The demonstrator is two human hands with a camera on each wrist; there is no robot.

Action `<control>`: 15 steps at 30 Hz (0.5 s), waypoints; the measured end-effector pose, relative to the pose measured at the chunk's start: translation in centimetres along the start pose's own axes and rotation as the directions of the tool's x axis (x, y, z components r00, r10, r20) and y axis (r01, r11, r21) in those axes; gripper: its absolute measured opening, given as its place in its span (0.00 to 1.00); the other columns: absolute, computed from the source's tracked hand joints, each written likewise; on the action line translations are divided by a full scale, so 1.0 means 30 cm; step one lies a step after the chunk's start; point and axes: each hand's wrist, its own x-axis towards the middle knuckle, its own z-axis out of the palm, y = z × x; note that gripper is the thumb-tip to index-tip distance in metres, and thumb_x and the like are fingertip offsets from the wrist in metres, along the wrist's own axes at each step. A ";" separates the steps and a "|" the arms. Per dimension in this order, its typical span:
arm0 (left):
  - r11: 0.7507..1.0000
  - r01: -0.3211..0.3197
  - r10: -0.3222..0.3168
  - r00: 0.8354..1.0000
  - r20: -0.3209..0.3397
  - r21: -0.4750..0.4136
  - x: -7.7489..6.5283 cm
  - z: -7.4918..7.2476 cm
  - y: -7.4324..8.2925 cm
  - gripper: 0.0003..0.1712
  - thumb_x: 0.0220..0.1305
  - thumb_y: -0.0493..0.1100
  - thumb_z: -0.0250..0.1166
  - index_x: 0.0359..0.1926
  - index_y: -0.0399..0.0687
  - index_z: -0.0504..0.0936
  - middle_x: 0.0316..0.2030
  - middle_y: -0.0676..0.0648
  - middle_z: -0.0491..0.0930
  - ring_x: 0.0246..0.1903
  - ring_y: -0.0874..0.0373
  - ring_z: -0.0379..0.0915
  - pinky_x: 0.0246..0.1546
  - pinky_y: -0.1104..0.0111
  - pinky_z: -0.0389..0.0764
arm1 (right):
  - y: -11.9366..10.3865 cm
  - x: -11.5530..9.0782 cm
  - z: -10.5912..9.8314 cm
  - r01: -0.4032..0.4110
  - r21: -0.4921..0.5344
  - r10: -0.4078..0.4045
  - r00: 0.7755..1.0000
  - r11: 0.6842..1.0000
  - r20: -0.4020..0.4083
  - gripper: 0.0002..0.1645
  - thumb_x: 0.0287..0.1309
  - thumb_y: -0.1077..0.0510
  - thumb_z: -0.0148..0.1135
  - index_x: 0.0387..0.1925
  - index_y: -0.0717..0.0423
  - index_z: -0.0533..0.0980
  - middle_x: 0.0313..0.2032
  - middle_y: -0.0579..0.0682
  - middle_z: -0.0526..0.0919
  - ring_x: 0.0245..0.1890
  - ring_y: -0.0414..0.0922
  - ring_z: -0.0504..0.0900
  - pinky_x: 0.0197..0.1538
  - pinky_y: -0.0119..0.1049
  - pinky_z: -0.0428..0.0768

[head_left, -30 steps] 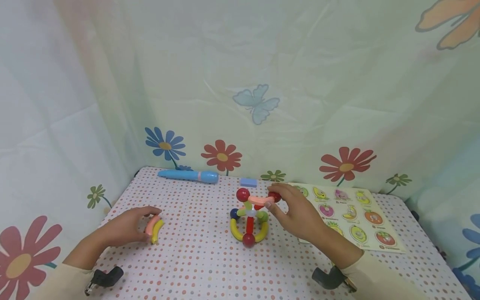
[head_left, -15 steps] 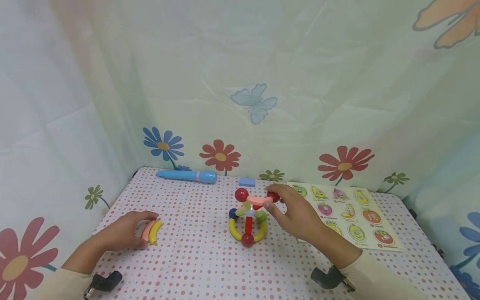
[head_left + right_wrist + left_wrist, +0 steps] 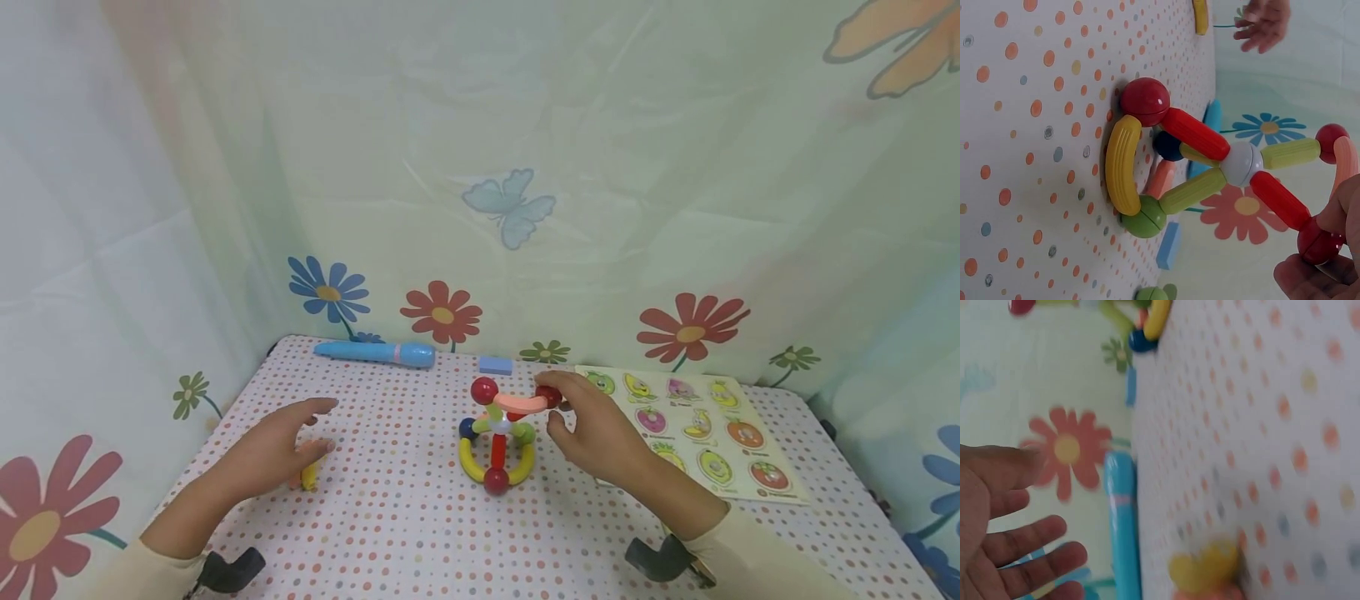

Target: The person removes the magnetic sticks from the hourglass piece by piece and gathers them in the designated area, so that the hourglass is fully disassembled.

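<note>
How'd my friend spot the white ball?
On the white dotted table stands a colourful toy of balls and sticks. A white ball sits at its middle, where straight sticks meet. Other balls are red, green or dark blue; only this is white.

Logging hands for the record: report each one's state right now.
Left hand: open, holding nothing.
Right hand: closed, holding a red ball atop the ball-and-stick toy.

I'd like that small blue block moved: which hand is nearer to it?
Right. The right hand, holding a red ball, is close in front and right of the blue block; the left hand is farther off, in front and to its left.
</note>
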 end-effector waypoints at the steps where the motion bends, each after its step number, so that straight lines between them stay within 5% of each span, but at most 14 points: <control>1: 1.000 -0.019 0.019 1.000 -0.022 -0.009 0.004 0.001 0.034 0.32 0.68 0.46 0.71 0.70 0.47 0.73 0.62 0.44 0.78 0.57 0.45 0.76 0.54 0.45 0.78 | 0.002 -0.001 0.000 0.007 0.001 -0.007 1.000 1.000 -0.004 0.33 0.56 0.68 0.71 0.63 0.60 0.73 0.51 0.50 0.81 0.48 0.45 0.81 0.51 0.45 0.84; 5: 0.990 -0.130 0.125 0.989 -0.083 -0.047 0.018 0.020 0.161 0.25 0.69 0.44 0.69 0.65 0.50 0.77 0.56 0.52 0.82 0.49 0.57 0.79 0.47 0.54 0.82 | 0.002 -0.006 0.000 0.035 -0.009 -0.036 0.999 0.999 -0.023 0.33 0.55 0.69 0.73 0.62 0.60 0.73 0.50 0.50 0.82 0.47 0.44 0.81 0.50 0.43 0.85; 8: 0.977 -0.182 0.175 0.982 -0.069 -0.115 0.034 0.047 0.242 0.24 0.70 0.44 0.69 0.65 0.51 0.77 0.54 0.56 0.82 0.46 0.64 0.78 0.47 0.59 0.83 | 0.002 -0.009 0.000 0.050 -0.021 -0.051 0.998 0.999 -0.035 0.33 0.54 0.68 0.74 0.62 0.60 0.73 0.49 0.50 0.82 0.46 0.43 0.80 0.49 0.41 0.85; 15: 0.926 -0.116 0.146 0.988 0.059 -0.358 0.082 0.136 0.390 0.29 0.73 0.50 0.65 0.70 0.53 0.70 0.59 0.57 0.79 0.47 0.65 0.76 0.47 0.66 0.81 | -0.004 -0.012 0.001 0.033 -0.007 -0.033 0.999 0.999 -0.039 0.33 0.55 0.67 0.74 0.63 0.59 0.74 0.50 0.49 0.82 0.45 0.42 0.80 0.47 0.41 0.85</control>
